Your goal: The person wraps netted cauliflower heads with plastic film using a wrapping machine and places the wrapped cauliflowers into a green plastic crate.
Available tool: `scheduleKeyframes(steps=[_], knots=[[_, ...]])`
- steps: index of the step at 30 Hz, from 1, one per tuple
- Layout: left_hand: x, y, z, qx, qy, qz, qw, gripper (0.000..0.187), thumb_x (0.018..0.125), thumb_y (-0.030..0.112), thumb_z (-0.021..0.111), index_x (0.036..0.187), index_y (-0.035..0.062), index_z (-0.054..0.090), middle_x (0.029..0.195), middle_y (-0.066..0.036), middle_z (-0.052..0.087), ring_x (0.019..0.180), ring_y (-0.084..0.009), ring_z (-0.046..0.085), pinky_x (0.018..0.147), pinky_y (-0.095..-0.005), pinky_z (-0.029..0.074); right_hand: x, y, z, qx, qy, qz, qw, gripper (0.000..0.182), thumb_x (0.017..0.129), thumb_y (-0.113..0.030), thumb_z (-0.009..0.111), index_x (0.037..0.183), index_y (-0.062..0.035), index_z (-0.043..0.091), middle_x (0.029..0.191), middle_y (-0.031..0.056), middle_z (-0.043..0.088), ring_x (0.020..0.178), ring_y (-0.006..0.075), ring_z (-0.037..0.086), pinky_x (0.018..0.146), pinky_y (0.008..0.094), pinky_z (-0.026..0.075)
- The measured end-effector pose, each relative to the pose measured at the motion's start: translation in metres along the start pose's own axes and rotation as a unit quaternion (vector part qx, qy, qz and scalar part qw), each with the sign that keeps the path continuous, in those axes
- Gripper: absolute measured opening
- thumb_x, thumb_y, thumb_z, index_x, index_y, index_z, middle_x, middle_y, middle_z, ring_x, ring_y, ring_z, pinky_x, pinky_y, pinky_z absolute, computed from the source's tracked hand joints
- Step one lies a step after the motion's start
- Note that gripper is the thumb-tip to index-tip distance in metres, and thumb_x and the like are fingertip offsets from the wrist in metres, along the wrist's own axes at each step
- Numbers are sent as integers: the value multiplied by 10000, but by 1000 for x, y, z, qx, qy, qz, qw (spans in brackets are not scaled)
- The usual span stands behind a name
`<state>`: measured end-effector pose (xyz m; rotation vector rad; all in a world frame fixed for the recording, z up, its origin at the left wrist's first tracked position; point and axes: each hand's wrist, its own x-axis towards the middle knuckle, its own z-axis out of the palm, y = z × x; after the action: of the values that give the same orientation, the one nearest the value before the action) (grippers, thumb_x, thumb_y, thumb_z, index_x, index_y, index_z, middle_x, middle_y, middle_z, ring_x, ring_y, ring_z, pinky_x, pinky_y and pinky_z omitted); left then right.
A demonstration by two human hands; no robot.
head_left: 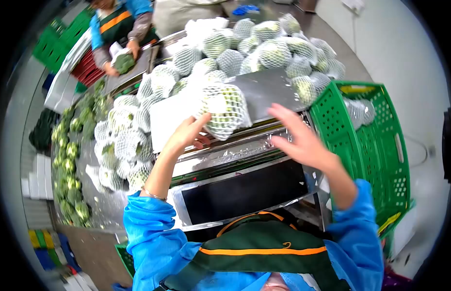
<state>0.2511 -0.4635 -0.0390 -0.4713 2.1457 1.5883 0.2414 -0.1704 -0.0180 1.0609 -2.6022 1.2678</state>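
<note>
A pale green vegetable head in a white foam net (224, 110) sits at the middle of the work surface, on the edge of a white sheet (169, 116) and the metal plate (270, 89). My left hand (189, 133) is at its left side, fingers apart, with the fingertips right at the net. To the right of it, my right hand (300, 140) hovers over the metal ledge. That hand is open, slightly blurred, its thumb and fingers spread around nothing.
Many netted heads (274, 53) are piled behind and to the left (121, 140). Bare broccoli heads (70, 165) line the far left. A green crate (337, 131) with a wrapped item stands at right. A dark panel (245, 194) lies before me. A co-worker (121, 29) holds broccoli (123, 63).
</note>
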Motion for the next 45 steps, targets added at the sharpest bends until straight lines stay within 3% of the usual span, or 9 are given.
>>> scheduleKeyframes(steps=[3, 7, 15, 22, 25, 29, 32, 40, 45], knots=[[-36, -30, -19, 139, 217, 105, 961, 610, 803, 419, 560, 1163, -57, 431, 961, -169, 583, 720, -227, 588, 590, -312, 478, 22, 15, 42, -76, 45, -22, 996, 462, 786, -252, 610, 1179, -43, 485, 1126, 166, 533, 1050, 321, 486, 927, 375, 354], [-93, -83, -13, 570, 405, 142, 701, 351, 708, 369, 656, 789, 28, 670, 759, -117, 554, 842, -275, 465, 768, -397, 319, -20, 61, 20, -375, 50, 145, 914, 294, 725, -354, 641, 618, -81, 628, 712, 86, 521, 764, 281, 457, 707, 396, 320], [-101, -109, -15, 59, 200, 53, 976, 228, 789, 173, 531, 650, -7, 539, 598, -40, 502, 587, -98, 435, 527, -257, 348, -37, 65, 9, 110, -36, 257, 959, 216, 746, -203, 633, 629, -23, 607, 623, 35, 531, 610, 123, 489, 543, 249, 362], [-148, -17, -64, -350, 181, 348, 851, 309, 919, 185, 385, 707, 2, 516, 687, -126, 568, 621, -173, 555, 580, -291, 454, 40, -4, -90, 351, 1, -7, 936, 147, 780, -115, 613, 769, 31, 626, 673, 23, 465, 614, 92, 444, 554, 202, 343], [-58, 8, -97, 341, 333, 468, 744, 197, 875, 56, 418, 1037, 56, 530, 1086, -68, 599, 1027, -201, 553, 988, -385, 291, 121, 55, -54, 208, 28, 33, 977, 233, 883, -95, 449, 1074, -6, 547, 932, 41, 530, 791, 144, 511, 757, 239, 401], [37, -29, -86, 585, 157, 352, 713, 796, 709, -49, 509, 1390, 122, 135, 1433, -69, 204, 1323, -203, 199, 1071, -455, 119, 129, 108, 45, -187, -130, -208, 951, 552, 727, -23, 552, 1255, -32, 390, 1255, 168, 444, 1152, 287, 431, 990, 353, 325], [67, -34, -59, 192, 14, 414, 889, 1096, 578, 197, 782, 1396, 116, 57, 1373, -188, 287, 1240, -319, 336, 1027, -410, 280, 126, 93, 94, 74, -132, -100, 983, 857, 628, -85, 706, 1345, -49, 237, 1285, 197, 394, 1131, 288, 456, 981, 343, 340], [-36, -56, 2, 141, -137, 270, 943, 992, 562, 339, 795, 1349, 124, 231, 1145, -169, 539, 934, -318, 589, 838, -361, 466, 23, 19, 31, 235, -274, 151, 920, 791, 577, -128, 804, 1231, -4, 378, 1113, 92, 547, 1004, 124, 511, 901, 288, 397], [-135, -133, 60, -74, -246, 66, 964, 683, 828, 226, 600, 1367, 70, 211, 1028, -171, 607, 931, -218, 599, 818, -284, 451, -132, 10, 34, 442, -332, 464, 692, 820, 663, -267, 748, 1300, 23, 322, 1260, 126, 442, 1155, 195, 434, 1023, 346, 291]])
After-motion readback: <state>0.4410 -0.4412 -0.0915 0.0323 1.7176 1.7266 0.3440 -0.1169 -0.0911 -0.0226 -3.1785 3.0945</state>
